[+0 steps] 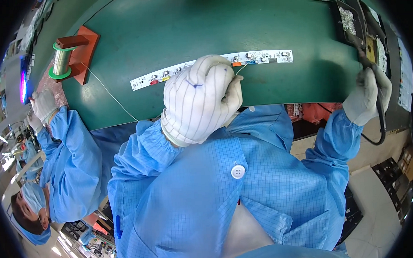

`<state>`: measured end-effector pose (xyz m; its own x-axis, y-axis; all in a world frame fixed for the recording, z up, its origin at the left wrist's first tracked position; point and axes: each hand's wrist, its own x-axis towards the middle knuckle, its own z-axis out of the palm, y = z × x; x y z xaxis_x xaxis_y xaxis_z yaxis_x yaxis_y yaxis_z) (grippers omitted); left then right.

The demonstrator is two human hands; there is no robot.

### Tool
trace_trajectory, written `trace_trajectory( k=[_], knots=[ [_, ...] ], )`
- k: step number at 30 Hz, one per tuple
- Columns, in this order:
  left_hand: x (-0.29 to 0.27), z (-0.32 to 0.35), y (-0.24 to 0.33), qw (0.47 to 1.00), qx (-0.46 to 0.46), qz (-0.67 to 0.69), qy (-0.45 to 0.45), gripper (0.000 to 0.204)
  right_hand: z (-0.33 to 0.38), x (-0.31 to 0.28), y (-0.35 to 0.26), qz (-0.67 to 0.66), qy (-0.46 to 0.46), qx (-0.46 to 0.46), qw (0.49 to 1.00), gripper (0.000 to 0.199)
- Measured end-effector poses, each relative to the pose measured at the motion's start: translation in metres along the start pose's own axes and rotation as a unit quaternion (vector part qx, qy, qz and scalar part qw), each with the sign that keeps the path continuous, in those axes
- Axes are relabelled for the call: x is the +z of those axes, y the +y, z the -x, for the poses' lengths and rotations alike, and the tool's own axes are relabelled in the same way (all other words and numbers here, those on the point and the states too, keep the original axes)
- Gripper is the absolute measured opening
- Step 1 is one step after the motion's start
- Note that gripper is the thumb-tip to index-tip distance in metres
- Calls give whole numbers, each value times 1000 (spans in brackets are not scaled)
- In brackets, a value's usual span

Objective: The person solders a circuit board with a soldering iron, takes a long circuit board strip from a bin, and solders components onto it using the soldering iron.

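A long, slightly curved white circuit board [268, 58] lies across the green mat [202, 23]. My left hand [200, 99], in a white striped glove, is closed over the board's middle and pinches a thin solder wire whose tip reaches toward small parts on the board. That wire runs left to a spool [61, 60] on a red-brown stand [81, 53]. My right hand [368, 94], also gloved, grips a dark soldering iron with a black cable, held off to the right near the iron stand [354, 23], well away from the board.
A co-worker in a blue coat [72, 162] with white gloves [43, 104] works at the left. The mat's near edge runs just below the board. A black holder with a metal sponge and tweezers sits at the far right. Boxes stand on the floor at the lower right.
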<state>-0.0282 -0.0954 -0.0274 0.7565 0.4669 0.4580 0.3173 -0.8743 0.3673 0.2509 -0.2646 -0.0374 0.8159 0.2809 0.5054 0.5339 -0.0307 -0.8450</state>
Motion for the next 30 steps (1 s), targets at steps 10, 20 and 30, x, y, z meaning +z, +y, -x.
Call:
trace_trajectory(
  k=[10, 20, 30],
  knots=[
    [26, -7, 0, 996, 11, -82, 25, 17, -18, 57, -36, -138, -401, 39, 905, 7],
    [16, -11, 9, 998, -15, -63, -13, 16, -14, 61, -24, -141, -429, 49, 891, 8],
    [21, -11, 10, 996, -18, -88, -6, 18, -14, 62, -20, -124, -457, 47, 879, 10]
  ],
)
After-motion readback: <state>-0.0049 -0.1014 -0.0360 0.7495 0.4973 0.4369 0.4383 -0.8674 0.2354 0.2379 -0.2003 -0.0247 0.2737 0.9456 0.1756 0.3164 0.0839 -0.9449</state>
